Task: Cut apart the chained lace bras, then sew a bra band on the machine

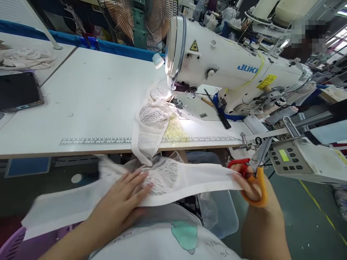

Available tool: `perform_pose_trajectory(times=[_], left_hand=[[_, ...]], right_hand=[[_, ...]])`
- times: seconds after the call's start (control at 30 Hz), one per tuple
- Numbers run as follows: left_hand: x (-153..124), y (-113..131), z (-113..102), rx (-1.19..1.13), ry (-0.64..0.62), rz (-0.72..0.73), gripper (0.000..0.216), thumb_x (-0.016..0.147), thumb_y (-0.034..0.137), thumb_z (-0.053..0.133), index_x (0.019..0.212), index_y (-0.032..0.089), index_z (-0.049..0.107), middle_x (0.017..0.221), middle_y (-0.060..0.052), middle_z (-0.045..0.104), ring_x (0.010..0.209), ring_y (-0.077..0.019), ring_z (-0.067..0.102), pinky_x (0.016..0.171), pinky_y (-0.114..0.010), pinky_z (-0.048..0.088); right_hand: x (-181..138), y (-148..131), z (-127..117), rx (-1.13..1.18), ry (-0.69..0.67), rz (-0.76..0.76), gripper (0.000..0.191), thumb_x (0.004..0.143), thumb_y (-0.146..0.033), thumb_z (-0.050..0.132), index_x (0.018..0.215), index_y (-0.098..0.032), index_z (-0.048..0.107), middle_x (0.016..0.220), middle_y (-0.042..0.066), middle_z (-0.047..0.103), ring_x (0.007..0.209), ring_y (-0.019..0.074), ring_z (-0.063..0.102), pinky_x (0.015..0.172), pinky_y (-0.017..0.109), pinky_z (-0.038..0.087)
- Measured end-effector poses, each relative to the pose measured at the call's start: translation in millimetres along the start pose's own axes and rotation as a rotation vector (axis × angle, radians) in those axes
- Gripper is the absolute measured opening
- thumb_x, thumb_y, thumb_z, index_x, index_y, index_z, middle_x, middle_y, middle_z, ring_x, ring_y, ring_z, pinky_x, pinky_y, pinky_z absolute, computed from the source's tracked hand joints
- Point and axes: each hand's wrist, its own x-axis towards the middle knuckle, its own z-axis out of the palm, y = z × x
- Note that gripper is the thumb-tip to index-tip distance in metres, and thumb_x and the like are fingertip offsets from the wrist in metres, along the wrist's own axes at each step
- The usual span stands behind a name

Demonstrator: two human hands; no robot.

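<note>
A white bra with lace cups (165, 177) stretches sideways above my lap. My left hand (126, 195) lies over one cup with its fingers stretched out and slightly apart, a little blurred; whether the thumb grips the cloth is unclear. In my right hand (251, 187) are scissors (260, 184) with orange and red handles, blades pointing up and away. The same hand pinches the tip of the bra's right wing between thumb and fingers. Another white lace bra (153, 119) lies on the sewing table near the needle area, its lower strap hanging over the front edge.
A white sewing machine (217, 61) stands at the back right, with black tweezers (219, 112) by its base. A control panel (286, 155) juts out at right. A phone (20, 90) lies far left. Below are a clear plastic bin (227, 213) and a purple basket (32, 242).
</note>
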Motion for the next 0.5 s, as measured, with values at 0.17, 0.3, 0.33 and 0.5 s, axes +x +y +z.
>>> perform_pose_trajectory(times=[0.17, 0.3, 0.33, 0.5], left_hand=[[54, -40, -15, 0.127, -0.188, -0.011, 0.037, 0.091, 0.036, 0.031, 0.099, 0.021, 0.064, 0.092, -0.005, 0.07, 0.077, -0.0204, 0.065, 0.063, -0.031, 0.053], [123, -98, -39, 0.264, -0.187, -0.112, 0.041, 0.088, 0.018, 0.027, 0.119, 0.012, 0.052, 0.119, -0.015, 0.059, 0.104, -0.032, 0.057, 0.07, -0.043, 0.05], [137, -109, -42, 0.274, -0.19, -0.095, 0.04, 0.085, 0.014, 0.03, 0.119, 0.011, 0.052, 0.123, -0.016, 0.056, 0.108, -0.0328, 0.055, 0.075, -0.045, 0.049], [159, -121, -47, 0.325, -0.24, 0.069, 0.024, 0.081, 0.017, 0.04, 0.089, 0.014, 0.063, 0.092, -0.012, 0.065, 0.088, -0.0271, 0.058, 0.082, -0.044, 0.044]], right_hand=[[-9, 12, -19, -0.451, -0.131, 0.235, 0.025, 0.075, -0.045, 0.055, 0.067, -0.021, 0.053, 0.061, 0.001, 0.057, 0.055, 0.0169, 0.055, 0.048, 0.025, 0.041], [-3, 8, 12, -0.446, -0.172, 0.117, 0.026, 0.079, -0.044, 0.05, 0.07, -0.02, 0.054, 0.062, 0.001, 0.057, 0.056, 0.0157, 0.054, 0.05, 0.024, 0.041], [-1, 4, 22, -0.414, -0.188, 0.072, 0.025, 0.079, -0.043, 0.05, 0.071, -0.019, 0.054, 0.064, 0.002, 0.059, 0.058, 0.0154, 0.055, 0.052, 0.024, 0.042], [17, -12, 78, -0.192, -0.264, -0.104, 0.019, 0.079, -0.037, 0.055, 0.076, -0.018, 0.055, 0.072, 0.003, 0.062, 0.064, 0.0151, 0.057, 0.059, 0.024, 0.045]])
